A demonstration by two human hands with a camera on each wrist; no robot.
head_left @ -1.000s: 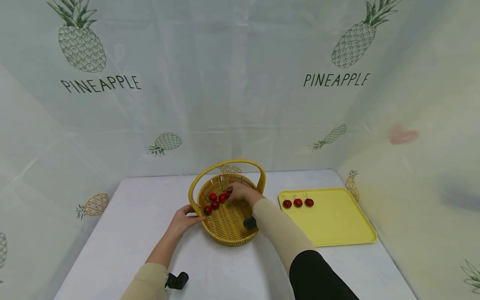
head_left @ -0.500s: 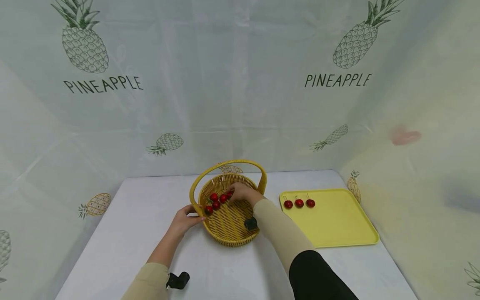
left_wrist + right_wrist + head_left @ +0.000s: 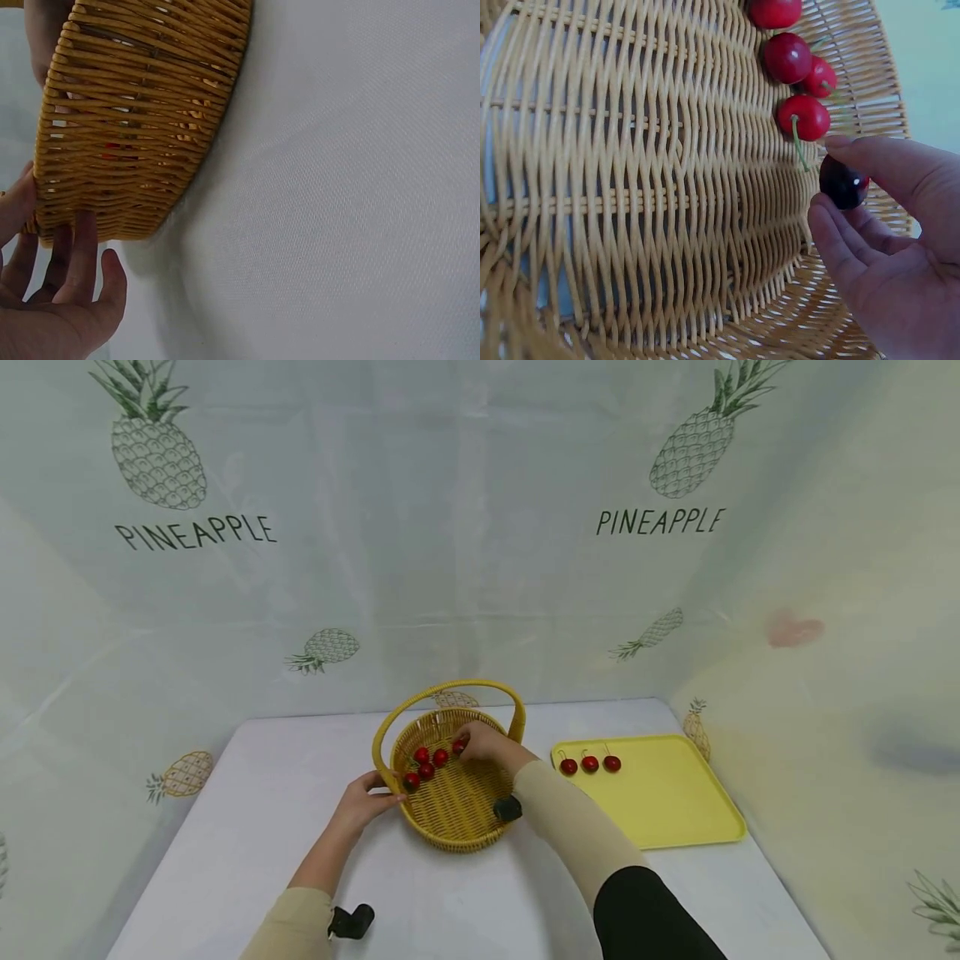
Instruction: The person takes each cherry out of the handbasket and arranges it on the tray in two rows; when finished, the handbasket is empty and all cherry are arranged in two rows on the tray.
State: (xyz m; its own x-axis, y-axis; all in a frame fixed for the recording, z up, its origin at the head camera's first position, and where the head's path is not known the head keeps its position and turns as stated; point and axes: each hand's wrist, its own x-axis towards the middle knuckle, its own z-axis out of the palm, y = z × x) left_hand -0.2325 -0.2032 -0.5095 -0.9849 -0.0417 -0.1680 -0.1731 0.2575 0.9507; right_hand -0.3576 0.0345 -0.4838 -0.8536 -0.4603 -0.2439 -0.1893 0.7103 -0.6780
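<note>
A round yellow wicker basket with an arched handle stands on the white table. The left hand holds its left side, thumb at the rim and fingers against the outer wall, as the left wrist view shows. Inside the basket, the right hand pinches a dark red cherry between thumb and fingertips. Several other red cherries lie along the basket's far left side, one with a green stem close to the pinched cherry. In the head view the right hand partly covers the held cherry.
A yellow tray lies right of the basket, with three cherries in a row at its far left corner. A pineapple-printed curtain rises behind the table. The basket's handle arches over its far side.
The right hand has shifted slightly right with its cherry, which now sits farther apart from the others. The left hand keeps its hold on the basket. The head view has shifted slightly.
</note>
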